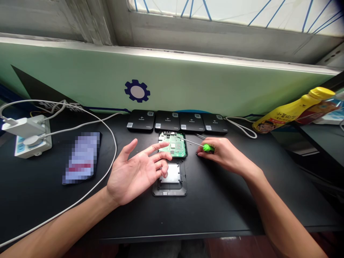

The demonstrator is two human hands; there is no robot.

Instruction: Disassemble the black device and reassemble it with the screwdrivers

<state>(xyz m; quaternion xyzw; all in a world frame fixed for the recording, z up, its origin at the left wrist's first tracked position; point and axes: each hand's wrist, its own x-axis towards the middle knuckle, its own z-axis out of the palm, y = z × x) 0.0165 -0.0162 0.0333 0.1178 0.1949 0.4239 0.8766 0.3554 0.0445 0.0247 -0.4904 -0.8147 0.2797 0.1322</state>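
The right hand grips a green screwdriver just right of the circuit board; the left hand, spread wide, hovers just left. Keep the tip low and steady.

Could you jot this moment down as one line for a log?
left hand: open, palm up | right hand: holds green screwdriver | tip over circuit board

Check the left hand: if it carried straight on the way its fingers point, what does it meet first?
The left hand lies palm up, fingers aimed right and slightly away. First in line is probably the green circuit board in its open case; the index fingertip seems already over its edge. Height above it is unclear.
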